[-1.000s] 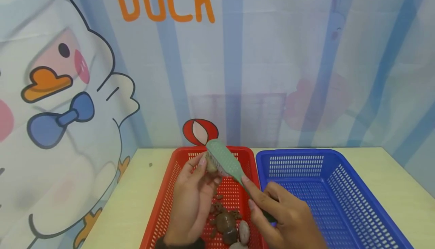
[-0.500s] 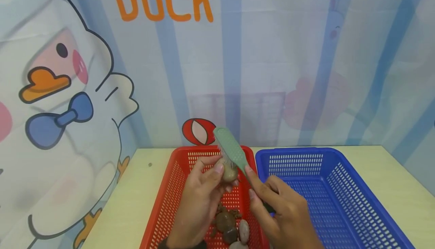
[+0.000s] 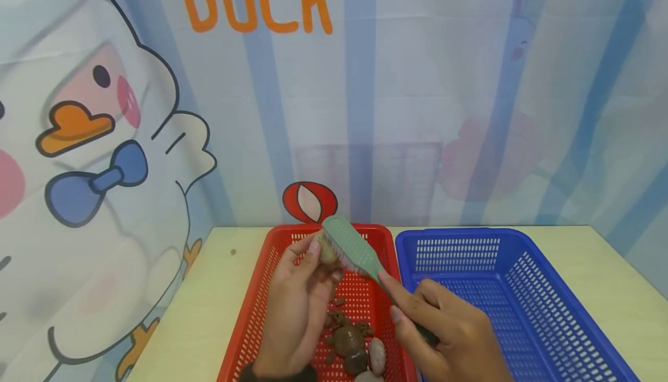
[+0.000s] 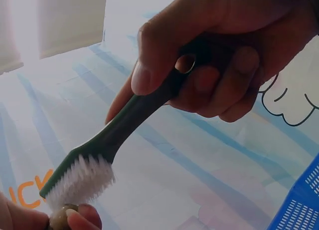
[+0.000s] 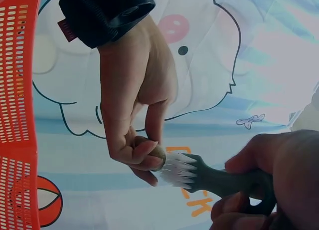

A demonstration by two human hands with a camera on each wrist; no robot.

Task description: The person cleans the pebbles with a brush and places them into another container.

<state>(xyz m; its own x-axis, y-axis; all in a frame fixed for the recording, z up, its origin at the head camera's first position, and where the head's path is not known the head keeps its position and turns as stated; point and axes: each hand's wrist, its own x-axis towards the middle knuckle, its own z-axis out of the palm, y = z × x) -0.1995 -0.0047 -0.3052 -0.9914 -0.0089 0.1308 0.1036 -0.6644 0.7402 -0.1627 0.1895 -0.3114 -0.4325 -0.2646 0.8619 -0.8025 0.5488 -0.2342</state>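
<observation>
My left hand [image 3: 292, 312] pinches a small, smooth olive-brown stone [image 3: 327, 251] between thumb and fingers, above the red basket [image 3: 245, 312]. The right hand [image 3: 454, 333] grips the handle of a green scrubbing brush [image 3: 351, 244], index finger stretched along it. White bristles [image 4: 82, 182] meet the stone [image 4: 60, 217] in the left wrist view. Seen from the right wrist, the bristle tips press on the stone's [image 5: 158, 155] side. Much of the stone is hidden behind fingers and brush.
Inside the red basket lie a wet brown stone [image 3: 348, 340] with brown mud-like lumps [image 3: 338, 317] around it and a pale grey stone [image 3: 377, 356]. A blue basket [image 3: 574, 312] stands to the right on the pale table [image 3: 182, 306]. A printed duck curtain [image 3: 396, 98] hangs behind.
The stone and left hand shifted right and then back left. The brush head moved up along the stone, then down again, staying against it. Both grips look the same.
</observation>
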